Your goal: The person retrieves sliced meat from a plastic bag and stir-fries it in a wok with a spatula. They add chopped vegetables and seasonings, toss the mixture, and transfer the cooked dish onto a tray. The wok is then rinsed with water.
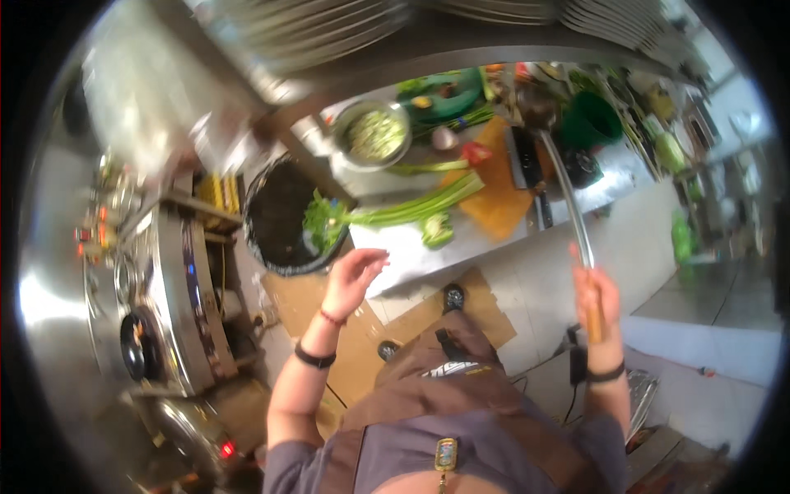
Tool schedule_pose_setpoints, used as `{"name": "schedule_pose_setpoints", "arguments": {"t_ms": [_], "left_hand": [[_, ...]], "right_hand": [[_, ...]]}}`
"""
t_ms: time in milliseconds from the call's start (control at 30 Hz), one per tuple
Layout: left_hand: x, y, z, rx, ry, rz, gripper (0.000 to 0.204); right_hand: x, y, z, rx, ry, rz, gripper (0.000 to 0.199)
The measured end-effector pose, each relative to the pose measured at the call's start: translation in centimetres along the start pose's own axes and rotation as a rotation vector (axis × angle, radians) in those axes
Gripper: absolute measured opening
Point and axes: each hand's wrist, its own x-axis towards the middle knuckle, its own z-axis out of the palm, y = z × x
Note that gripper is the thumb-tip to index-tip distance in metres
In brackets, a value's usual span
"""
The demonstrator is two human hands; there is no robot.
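Note:
My right hand [597, 296] is wrapped around the wooden grip of a long metal ladle [569, 185]. The ladle points away from me over the steel table, its round bowl at the far side by a green tub [591, 119]. Loosely bent and holding nothing, my left hand [355, 278] hovers by the table's near left corner. Beyond it lie celery stalks [420, 202], their leafy end reaching over a black-lined bin [276, 218]. A cut green vegetable piece [436, 230] sits beside an orange cutting board [498, 210]. A cleaver [525, 158] rests on the board's right part.
A metal bowl of chopped pale-green vegetable [374, 136] stands at the table's back left. Overhead, a shelf [461, 43] carries stacked plates. To the left is a steel counter [164, 305] with a black pan [138, 346]. Flattened cardboard [485, 309] covers floor near my feet.

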Motion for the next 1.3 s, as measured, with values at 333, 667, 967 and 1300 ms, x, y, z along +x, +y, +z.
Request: {"name": "schedule_pose_setpoints", "arguments": {"t_ms": [333, 667, 967, 1300], "left_hand": [[-6.5, -6.6, -14.4, 0.134, 0.356, 0.181, 0.023], [-16.7, -9.1, -27.5, 0.306, 0.686, 0.132, 0.010], [-15.4, -4.6, -36.6, 0.390, 0.772, 0.133, 0.012], [-5.4, -4.8, -48.4, 0.460, 0.498, 0.449, 0.071]], "right_hand": [[-14.2, 18.8, 9.6, 0.048, -0.084, 0.524, 0.055], [-10.4, 26.2, 21.1, -0.254, -0.286, 0.777, 0.053], [-0.9, 34.3, 27.2, -0.299, -0.283, 0.912, 0.050], [12.7, 44.3, 36.4, -0.600, -0.462, 0.951, 0.047]]}}
